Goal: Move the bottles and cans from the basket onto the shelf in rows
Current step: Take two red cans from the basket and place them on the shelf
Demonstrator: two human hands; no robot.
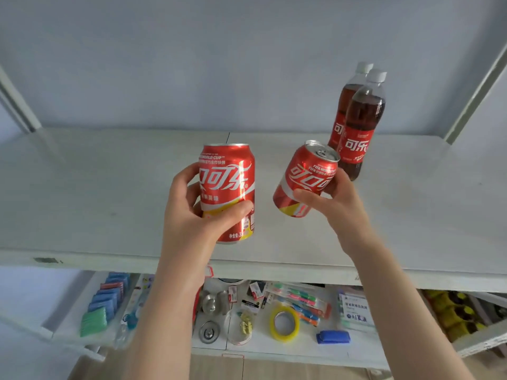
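Shelving: left hand [192,215] grips upright can [229,185], right hand [338,207] grips tilted can [303,174]; next, probably stand both at bottles' [359,127] nine o'clock.

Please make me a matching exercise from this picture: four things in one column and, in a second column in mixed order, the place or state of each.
Things
1. left can, in the left hand
2. right can, in the right hand
3. two cola bottles
4. yellow tape roll

Places or states
A. lies on the lower shelf
B. held tilted
C. stand on the upper shelf, at the right
D. held upright

Pairs: 1-D, 2-B, 3-C, 4-A
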